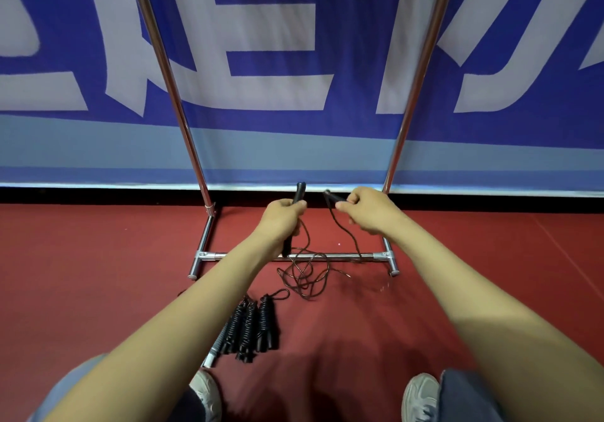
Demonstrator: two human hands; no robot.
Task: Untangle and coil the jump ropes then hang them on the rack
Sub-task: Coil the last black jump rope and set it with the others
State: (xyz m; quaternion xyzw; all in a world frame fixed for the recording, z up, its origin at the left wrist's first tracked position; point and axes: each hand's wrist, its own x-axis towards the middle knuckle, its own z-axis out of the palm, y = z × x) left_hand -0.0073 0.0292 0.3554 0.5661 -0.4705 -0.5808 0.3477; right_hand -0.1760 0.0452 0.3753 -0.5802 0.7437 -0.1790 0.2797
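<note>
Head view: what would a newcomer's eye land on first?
The left hand and right hand, mid-frame, each grip a black rope handle; thin cord tangles on the red floor beneath. Nearer lie coiled ropes, and the chrome rack stands against a blue banner.

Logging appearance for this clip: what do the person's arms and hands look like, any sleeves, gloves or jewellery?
Both arms are bare from the frame's edge to the fingers, and no sleeve shows on either forearm. The left hand and right hand wear no gloves. No watch, bracelet or ring is visible on them.
</note>
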